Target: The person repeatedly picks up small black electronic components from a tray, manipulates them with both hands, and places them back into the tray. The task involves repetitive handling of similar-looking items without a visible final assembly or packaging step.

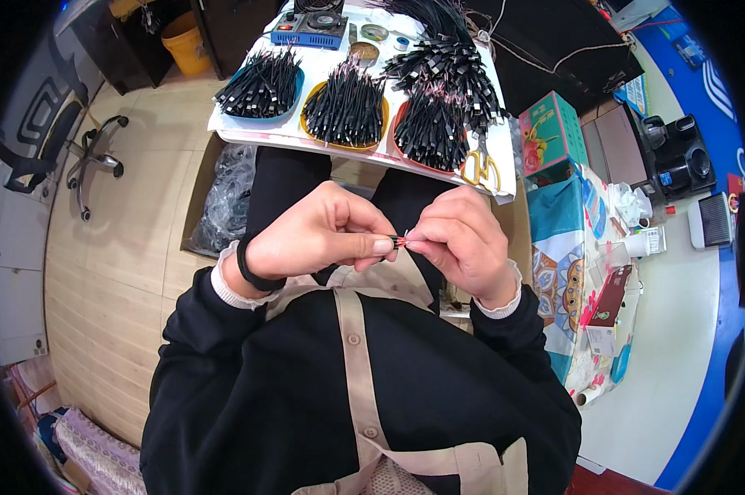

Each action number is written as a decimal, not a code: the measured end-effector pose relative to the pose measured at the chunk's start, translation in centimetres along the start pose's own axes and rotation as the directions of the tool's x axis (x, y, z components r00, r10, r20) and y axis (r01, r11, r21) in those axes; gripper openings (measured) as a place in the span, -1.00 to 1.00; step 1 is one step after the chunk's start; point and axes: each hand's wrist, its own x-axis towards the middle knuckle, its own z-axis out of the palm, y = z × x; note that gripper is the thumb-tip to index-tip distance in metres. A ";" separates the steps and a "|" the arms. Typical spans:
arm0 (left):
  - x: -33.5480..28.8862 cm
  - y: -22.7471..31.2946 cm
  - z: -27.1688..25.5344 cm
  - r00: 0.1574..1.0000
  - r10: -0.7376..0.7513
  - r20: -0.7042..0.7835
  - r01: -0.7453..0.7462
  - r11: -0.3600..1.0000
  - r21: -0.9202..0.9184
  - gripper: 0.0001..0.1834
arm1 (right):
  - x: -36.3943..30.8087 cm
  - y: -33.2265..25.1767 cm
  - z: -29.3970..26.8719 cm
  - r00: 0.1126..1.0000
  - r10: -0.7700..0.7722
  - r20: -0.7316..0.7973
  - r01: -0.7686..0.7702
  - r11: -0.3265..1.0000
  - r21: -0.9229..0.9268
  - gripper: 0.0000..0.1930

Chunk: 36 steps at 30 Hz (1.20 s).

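In front of my chest both hands are closed in a pinch and almost meet. Between the thumb and finger of my left hand (327,231) is the end of a thin black cable (396,242). Fine red and light wires come out of that end, and the fingertips of my right hand (462,243) pinch them. The rest of the cable is hidden behind my fingers. Past my hands, on a white table, stand three bowls heaped with short black cables: a teal bowl (295,104), a yellow bowl (357,148) and a red bowl (416,164).
A larger cable pile (451,62) lies at the table's back right. Gold-handled scissors (481,170) rest at its right corner. A blue heating device (308,35) and a tape roll (374,32) are at the back. Rightward stands a green-pink box (551,136); leftward, an office chair (92,157).
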 end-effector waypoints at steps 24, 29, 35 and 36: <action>-0.1 -2.3 2.1 0.697 0.716 -0.024 -0.319 0.340 0.885 -0.81 | -0.8 -0.3 1.4 0.978 0.209 0.008 -0.208 0.976 -0.057 -0.86; 0.3 -3.2 2.0 0.634 0.756 0.164 -0.276 0.023 0.961 -0.78 | -1.5 0.6 1.3 0.564 0.568 0.600 -0.751 0.052 0.658 -0.90; -0.3 -2.7 1.8 0.774 0.607 -0.180 -0.305 0.606 0.734 -0.86 | -1.2 -0.4 0.9 0.821 0.544 0.174 -0.553 0.682 0.478 -0.82; -0.3 -2.6 1.8 0.801 0.548 -0.241 -0.280 0.698 0.659 -0.88 | -1.0 -0.4 0.8 0.895 0.436 0.088 -0.442 0.847 0.297 -0.79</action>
